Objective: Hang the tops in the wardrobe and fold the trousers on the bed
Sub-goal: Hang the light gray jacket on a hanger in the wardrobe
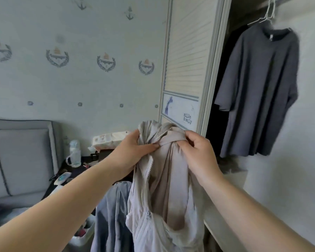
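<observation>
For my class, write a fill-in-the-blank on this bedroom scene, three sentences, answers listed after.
1. Both hands, left hand and right hand, hold up a beige ____.
2. The dark grey T-shirt in the wardrobe hangs on a white ____.
3. The wallpaper is printed with ships and ____.

Missing words: top; hanger; anchors

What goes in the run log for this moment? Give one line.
left hand: grips beige top | right hand: grips it too | grey T-shirt: hung in wardrobe
</observation>
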`<action>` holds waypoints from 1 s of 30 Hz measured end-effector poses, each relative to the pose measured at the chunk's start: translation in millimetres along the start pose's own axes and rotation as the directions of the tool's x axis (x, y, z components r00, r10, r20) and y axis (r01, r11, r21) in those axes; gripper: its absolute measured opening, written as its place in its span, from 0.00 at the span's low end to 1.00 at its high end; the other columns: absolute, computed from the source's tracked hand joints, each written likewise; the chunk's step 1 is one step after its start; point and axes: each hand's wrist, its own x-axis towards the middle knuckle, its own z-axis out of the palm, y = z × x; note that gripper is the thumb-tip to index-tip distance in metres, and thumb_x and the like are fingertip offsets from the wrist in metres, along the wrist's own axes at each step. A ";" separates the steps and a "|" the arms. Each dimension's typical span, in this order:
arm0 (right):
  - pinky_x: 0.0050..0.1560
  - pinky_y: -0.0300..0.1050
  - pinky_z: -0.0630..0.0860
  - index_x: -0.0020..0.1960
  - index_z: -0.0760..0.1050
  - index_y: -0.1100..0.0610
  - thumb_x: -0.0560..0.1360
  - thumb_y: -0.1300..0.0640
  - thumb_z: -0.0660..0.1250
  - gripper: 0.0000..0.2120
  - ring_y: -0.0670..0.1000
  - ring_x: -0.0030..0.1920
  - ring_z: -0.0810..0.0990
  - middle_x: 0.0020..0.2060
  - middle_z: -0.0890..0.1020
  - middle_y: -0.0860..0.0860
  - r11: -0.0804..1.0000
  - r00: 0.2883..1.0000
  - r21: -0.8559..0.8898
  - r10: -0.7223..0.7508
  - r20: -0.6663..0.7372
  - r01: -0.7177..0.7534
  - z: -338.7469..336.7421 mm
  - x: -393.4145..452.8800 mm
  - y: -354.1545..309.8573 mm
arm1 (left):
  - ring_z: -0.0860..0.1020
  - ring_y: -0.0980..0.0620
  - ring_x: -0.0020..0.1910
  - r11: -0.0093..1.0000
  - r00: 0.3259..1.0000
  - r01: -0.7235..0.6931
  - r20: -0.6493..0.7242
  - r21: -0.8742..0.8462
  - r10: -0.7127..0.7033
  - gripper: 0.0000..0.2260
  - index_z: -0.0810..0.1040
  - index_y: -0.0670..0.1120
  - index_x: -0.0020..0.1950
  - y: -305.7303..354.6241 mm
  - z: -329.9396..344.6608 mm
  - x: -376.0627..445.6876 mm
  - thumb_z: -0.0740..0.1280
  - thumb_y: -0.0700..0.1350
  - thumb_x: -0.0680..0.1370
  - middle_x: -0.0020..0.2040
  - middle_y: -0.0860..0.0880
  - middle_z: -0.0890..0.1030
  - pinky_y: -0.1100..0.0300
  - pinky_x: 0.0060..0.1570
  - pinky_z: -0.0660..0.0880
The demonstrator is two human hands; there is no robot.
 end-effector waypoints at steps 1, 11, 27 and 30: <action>0.40 0.34 0.71 0.41 0.80 0.49 0.76 0.62 0.64 0.11 0.40 0.38 0.77 0.36 0.83 0.45 1.000 0.998 0.010 -0.007 -0.058 0.008 -12.1 9.9 2.7 | 0.84 0.47 0.49 0.998 1.000 -0.010 0.012 0.062 0.009 0.10 0.78 0.46 0.55 -5.0 6.5 17.6 0.70 0.39 0.75 0.47 0.47 0.85 0.56 0.46 0.80; 0.51 0.42 0.76 0.42 0.82 0.44 0.76 0.59 0.64 0.12 0.42 0.46 0.82 0.42 0.85 0.41 0.973 0.915 -0.230 -0.103 -0.390 0.012 -107.1 99.8 29.4 | 0.73 0.60 0.26 0.822 0.951 -0.274 0.267 0.498 0.156 0.17 0.75 0.48 0.31 -18.0 50.3 166.9 0.66 0.55 0.77 0.26 0.57 0.77 0.68 0.28 0.66; 0.47 0.40 0.74 0.41 0.81 0.47 0.73 0.58 0.67 0.08 0.45 0.46 0.81 0.41 0.84 0.44 0.721 0.815 -0.610 -0.109 -0.569 -0.329 -242.8 190.2 28.1 | 0.84 0.48 0.46 0.861 0.817 0.242 0.573 -0.447 0.068 0.11 0.82 0.41 0.51 8.7 203.2 311.1 0.69 0.47 0.76 0.48 0.43 0.85 0.58 0.38 0.81; 0.45 0.38 0.75 0.42 0.82 0.47 0.73 0.56 0.68 0.05 0.45 0.44 0.81 0.40 0.84 0.45 0.743 0.796 -0.592 -0.135 -0.590 -0.313 -262.8 204.3 22.1 | 0.84 0.48 0.44 0.857 0.837 0.203 0.538 -0.473 0.098 0.09 0.82 0.43 0.49 18.8 233.0 328.8 0.69 0.48 0.76 0.47 0.44 0.85 0.56 0.39 0.81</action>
